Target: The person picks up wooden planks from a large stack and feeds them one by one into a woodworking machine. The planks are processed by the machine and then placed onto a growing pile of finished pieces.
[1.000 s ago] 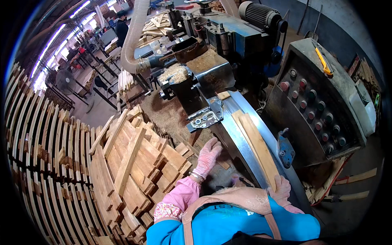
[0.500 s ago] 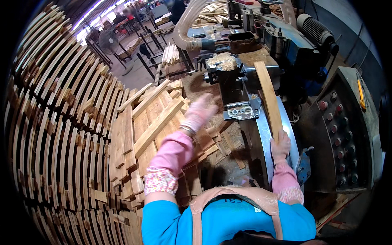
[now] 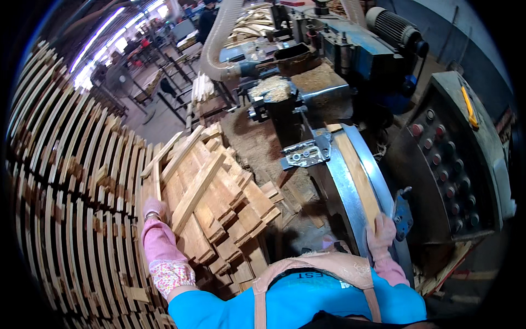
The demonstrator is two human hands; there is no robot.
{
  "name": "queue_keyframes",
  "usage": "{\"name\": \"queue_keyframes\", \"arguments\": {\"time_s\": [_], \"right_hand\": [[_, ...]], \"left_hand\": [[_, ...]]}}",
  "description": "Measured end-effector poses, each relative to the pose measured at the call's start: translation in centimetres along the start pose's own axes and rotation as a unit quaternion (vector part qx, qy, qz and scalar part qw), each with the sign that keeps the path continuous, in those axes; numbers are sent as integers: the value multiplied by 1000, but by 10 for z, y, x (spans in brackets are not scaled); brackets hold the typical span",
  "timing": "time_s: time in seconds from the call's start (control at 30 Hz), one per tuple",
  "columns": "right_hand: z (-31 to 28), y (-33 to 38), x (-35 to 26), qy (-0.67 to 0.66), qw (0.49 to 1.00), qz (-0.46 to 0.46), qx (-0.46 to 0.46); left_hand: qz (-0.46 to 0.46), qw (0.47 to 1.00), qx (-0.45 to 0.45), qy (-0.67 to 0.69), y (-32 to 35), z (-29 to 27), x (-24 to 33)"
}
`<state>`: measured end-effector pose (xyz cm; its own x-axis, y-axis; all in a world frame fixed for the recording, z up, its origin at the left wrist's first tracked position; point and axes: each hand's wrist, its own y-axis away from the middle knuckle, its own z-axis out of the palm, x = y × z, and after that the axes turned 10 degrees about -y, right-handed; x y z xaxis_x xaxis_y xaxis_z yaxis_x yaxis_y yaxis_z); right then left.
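A long wooden plank (image 3: 355,171) lies along the metal bed (image 3: 341,189) of a woodworking machine. My right hand (image 3: 382,231) is closed on its near end. To the left, my left hand (image 3: 154,207) is closed at the near end of a wooden board (image 3: 149,183), at the left edge of a pile of boards (image 3: 216,192); its fingertips are partly hidden. That board looks tipped up on its edge. One loose wooden strip (image 3: 197,189) rests slantwise across the top of the pile.
Tall stacks of wooden slats (image 3: 71,219) stand at my far left. A control panel (image 3: 446,159) with several buttons is on the right, a yellow knife (image 3: 468,107) on its top. Ahead are a metal guide clamp (image 3: 304,153), sawdust (image 3: 271,88) and a ribbed hose (image 3: 216,44).
My left hand has swung from above the pile's far right side to its left edge and taken hold of a board. My right hand has drawn the plank nearer along the bed.
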<state>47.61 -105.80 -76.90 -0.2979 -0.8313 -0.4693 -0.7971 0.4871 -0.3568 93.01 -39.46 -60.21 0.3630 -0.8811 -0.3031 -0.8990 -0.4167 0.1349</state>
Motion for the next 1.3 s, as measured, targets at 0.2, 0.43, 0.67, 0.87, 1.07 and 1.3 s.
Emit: {"name": "queue_keyframes", "arguments": {"time_s": [0.2,0.43,0.67,0.87,1.07,1.3], "right_hand": [[61,-114,-8,11,997,-65,-32],[141,-203,-33,-347,924,114,-116],[48,-126,-133,-359,925,-80,-100],[-39,41,-48,-38,988,128,-81],[-38,77,-3,50,981,179,-50],[102,-145,-13,10,989,1,145]], "left_hand": [[172,828,127,518,76,-57,43],[319,513,100,791,186,-114,237],[310,486,-192,794,336,-20,381],[484,498,-569,440,405,43,361],[504,592,-473,415,395,66,359],[611,657,-125,423,316,-2,358]]}}
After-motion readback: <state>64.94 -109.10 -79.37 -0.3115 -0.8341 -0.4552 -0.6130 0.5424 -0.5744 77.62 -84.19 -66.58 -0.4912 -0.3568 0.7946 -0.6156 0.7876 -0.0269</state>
